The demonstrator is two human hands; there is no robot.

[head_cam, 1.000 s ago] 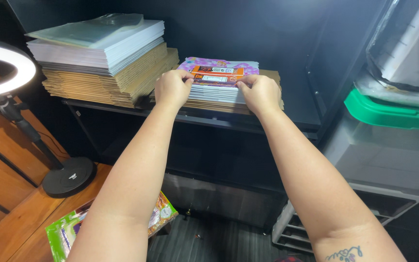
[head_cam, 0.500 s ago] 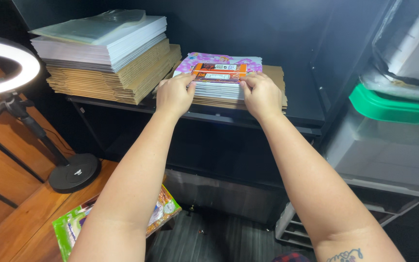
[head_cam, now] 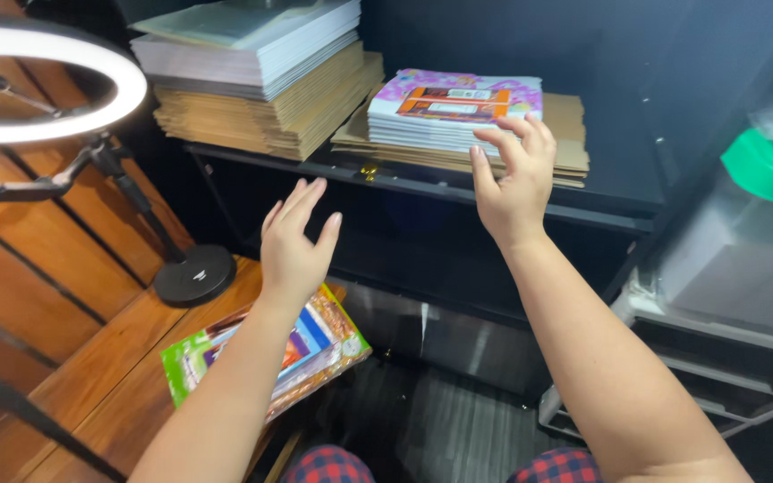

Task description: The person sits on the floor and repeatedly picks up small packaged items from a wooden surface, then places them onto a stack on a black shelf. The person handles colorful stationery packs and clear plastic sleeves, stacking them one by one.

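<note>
Up on the black shelf [head_cam: 494,192], a small stack of thin white-edged booklets with a pink, purple and orange cover [head_cam: 458,109] lies flat on a few sheets of brown cardboard [head_cam: 561,143], whose right end sticks out past the stack. The right hand [head_cam: 510,174] is open, fingers spread and slightly curled, just in front of the stack's right front corner; its fingertips overlap the booklet edges, and whether they touch cannot be told. The left hand [head_cam: 295,241] is also open and holds nothing, lower and well apart from the stack, in front of the dark space under the shelf. Left of the booklets, a taller pile of brown cardboard sheets topped with white paper [head_cam: 257,80] stands on the same shelf, its top cut off by the frame. Below the left forearm, a green-edged colourful packet [head_cam: 266,353] lies on the brown wooden surface [head_cam: 82,376], partly hidden by the arm. A white ring light on a black stand [head_cam: 51,85] rises at the left, cut by the edge. At the right, a blurred clear plastic bin with a green lid [head_cam: 762,170] is only partly seen.
</note>
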